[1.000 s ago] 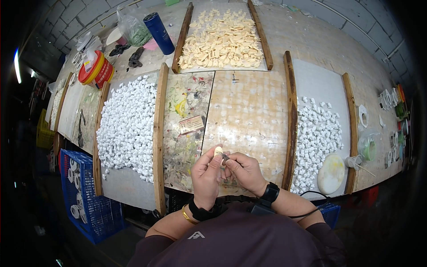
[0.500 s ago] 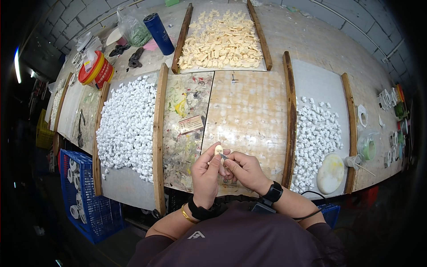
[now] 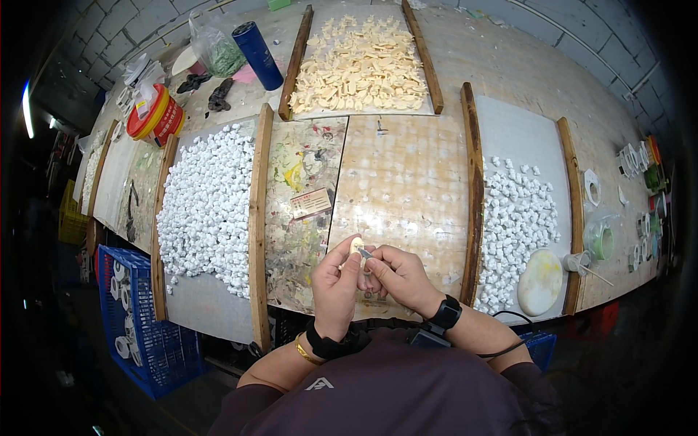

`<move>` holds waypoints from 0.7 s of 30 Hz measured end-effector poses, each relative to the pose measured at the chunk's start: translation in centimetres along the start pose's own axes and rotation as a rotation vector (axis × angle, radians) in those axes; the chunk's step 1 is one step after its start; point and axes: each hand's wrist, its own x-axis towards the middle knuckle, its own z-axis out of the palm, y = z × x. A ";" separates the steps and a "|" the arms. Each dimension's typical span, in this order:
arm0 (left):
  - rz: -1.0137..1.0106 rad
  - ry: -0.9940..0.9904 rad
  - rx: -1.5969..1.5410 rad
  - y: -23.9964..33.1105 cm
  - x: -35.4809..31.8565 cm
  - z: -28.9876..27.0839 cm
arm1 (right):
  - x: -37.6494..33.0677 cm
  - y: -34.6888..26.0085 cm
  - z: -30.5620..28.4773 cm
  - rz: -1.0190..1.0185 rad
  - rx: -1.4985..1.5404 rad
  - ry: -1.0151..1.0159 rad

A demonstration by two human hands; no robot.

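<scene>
Close to my body at the table's near side, my left hand [image 3: 336, 288] is closed, pinching a small oval cream-coloured piece [image 3: 356, 244] between thumb and fingers. My right hand [image 3: 405, 282] grips a slim grey blade-like tool [image 3: 364, 253]; its tip meets the face of the cream piece. Most of the tool is hidden by my fingers, so its exact kind does not show. Beyond my hands, a tray of similar-coloured small cream pieces [image 3: 361, 69] lies at the far side of the table.
White lumpy pieces fill a wood-edged tray [image 3: 261, 218] on the left; more white pieces [image 3: 516, 211] lie on the right beside a round whitish pad [image 3: 540, 282]. A red bucket [image 3: 155, 116], blue flask [image 3: 259, 57] and small card [image 3: 311, 203] rest on the table. A blue crate [image 3: 149, 334] stands below.
The tool's tip has shifted very slightly against the cream piece. Both hands keep the same hold and place.
</scene>
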 end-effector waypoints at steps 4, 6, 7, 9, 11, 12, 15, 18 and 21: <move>-0.004 0.026 0.014 -0.1 -0.1 0.1 | 0.0 0.4 0.7 -0.161 -0.077 0.132; -0.025 0.000 0.011 -0.6 -0.1 -0.3 | 0.1 0.3 0.4 -0.162 0.024 0.106; -0.036 -0.012 0.010 -0.8 -0.1 -0.5 | 0.1 0.3 0.2 -0.162 0.075 0.093; -0.034 0.025 -0.010 -0.6 0.0 -0.3 | 0.3 0.1 0.0 -0.138 0.104 0.056; -0.034 0.053 -0.022 -0.5 0.1 -0.2 | 0.2 0.1 -0.1 -0.102 0.082 0.036; -0.036 0.062 -0.023 -0.3 0.1 -0.2 | 0.1 0.1 -0.1 -0.079 0.046 0.034; -0.031 0.079 -0.027 -0.3 0.2 -0.2 | -0.1 -0.3 -0.1 -0.078 -0.074 0.052; -0.016 0.059 -0.025 -0.8 0.3 -0.6 | -0.3 -1.1 -0.3 -0.176 -0.287 0.060; -0.015 0.045 -0.012 -0.7 0.4 -0.6 | -0.1 -0.3 -0.4 -0.375 -0.460 0.101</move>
